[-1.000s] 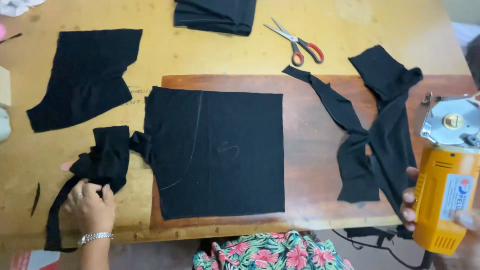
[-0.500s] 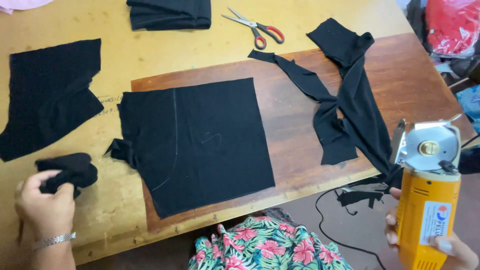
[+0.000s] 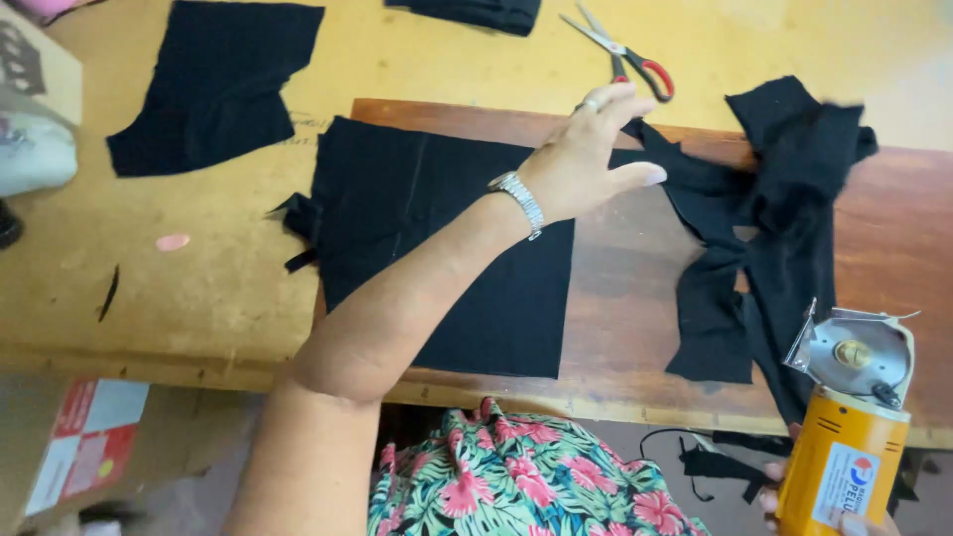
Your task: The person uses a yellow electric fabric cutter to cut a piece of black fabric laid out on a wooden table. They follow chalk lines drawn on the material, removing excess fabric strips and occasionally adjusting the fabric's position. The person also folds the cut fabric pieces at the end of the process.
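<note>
My left hand (image 3: pixel 586 164), with a silver bracelet on the wrist, reaches across a square of black fabric (image 3: pixel 427 228) with its fingers spread and nothing in it. The fingertips hover near the left end of a tangle of black fabric strips (image 3: pixel 779 199) lying on the brown wooden board (image 3: pixel 635 298). At the bottom right, my right hand (image 3: pixel 772 494) grips a yellow electric rotary cutter (image 3: pixel 844 447) with a round steel blade, held just off the table's front edge.
Red-handled scissors (image 3: pixel 627 52) lie beyond the board on the yellow table (image 3: pixel 199 288). There is a cut black piece (image 3: pixel 218 84) at the upper left and folded black fabric (image 3: pixel 476 12) at the top edge. A cardboard box (image 3: pixel 89 437) sits on the floor at the lower left.
My left hand no longer holds the bunched black scrap at the left; it has swung right, across the black square, towards the strips. The cutter stays in my right hand.
</note>
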